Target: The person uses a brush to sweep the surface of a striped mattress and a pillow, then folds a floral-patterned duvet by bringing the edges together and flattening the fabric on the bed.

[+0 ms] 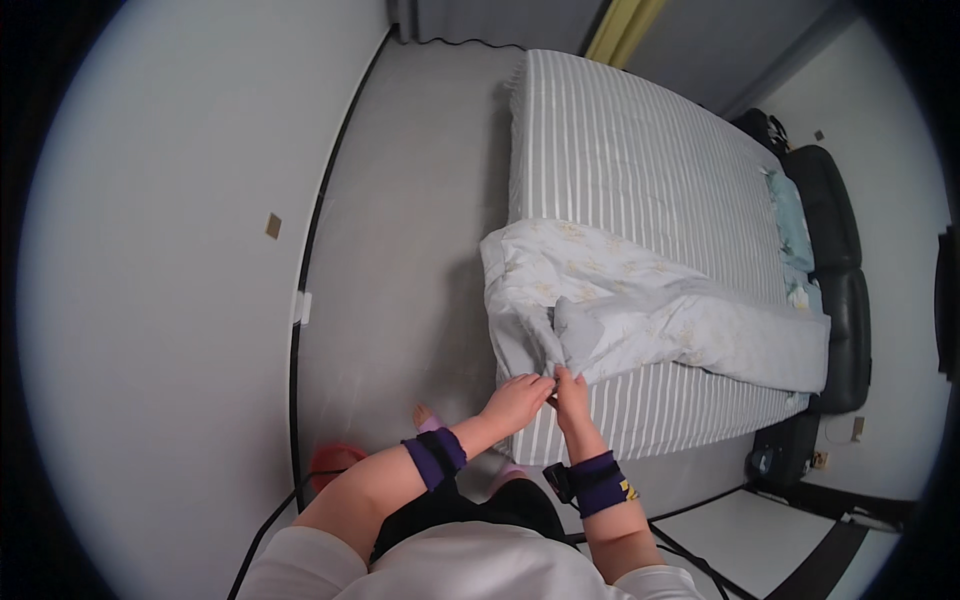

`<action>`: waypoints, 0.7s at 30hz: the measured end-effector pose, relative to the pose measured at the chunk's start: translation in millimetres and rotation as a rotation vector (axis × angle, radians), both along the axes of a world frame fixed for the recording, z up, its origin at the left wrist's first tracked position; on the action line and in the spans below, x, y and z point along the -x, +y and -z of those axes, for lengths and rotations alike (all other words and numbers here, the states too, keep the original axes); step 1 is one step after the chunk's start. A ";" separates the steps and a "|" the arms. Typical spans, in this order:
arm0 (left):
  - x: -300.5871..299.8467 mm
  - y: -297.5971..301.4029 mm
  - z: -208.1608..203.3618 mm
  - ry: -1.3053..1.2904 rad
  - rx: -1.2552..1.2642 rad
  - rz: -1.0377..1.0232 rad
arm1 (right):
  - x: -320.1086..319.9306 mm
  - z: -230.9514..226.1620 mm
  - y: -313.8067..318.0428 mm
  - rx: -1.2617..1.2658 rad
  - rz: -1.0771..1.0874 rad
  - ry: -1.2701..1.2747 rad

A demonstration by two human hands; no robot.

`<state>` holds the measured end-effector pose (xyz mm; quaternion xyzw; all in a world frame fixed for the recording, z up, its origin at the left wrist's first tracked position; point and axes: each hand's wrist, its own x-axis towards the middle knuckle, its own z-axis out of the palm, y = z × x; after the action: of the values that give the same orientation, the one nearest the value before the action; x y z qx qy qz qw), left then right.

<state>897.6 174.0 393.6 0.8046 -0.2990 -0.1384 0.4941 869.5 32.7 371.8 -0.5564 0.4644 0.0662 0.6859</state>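
Note:
A white duvet (600,262) with a pale floral print and a grey underside lies bunched and partly folded across the bed. At its near edge, my left hand (515,402) and my right hand (571,398) meet with their fingertips close together. Both are closed on the duvet's edge, which hangs over the side of the bed at the foot end. The exact pinch is small and partly covered by my fingers. Under the duvet, a grey-and-white striped sheet (640,150) covers the mattress.
Blue pillows (790,220) rest against a dark padded headboard (842,320) on the right. A white wall (170,250) rises to the left, beyond the grey floor (400,170). A red basin (335,462) sits near my left arm. Black cables (262,530) run beside me.

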 end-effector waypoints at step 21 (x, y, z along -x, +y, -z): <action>-205.5 -51.4 98.2 1.679 0.866 -0.317 | 26.7 -160.0 -21.3 -0.388 0.397 -0.557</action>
<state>1103.1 122.5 295.4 0.2213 0.2398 -0.4790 0.8149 842.8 11.4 531.8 -0.3122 0.3381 -0.1347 0.8775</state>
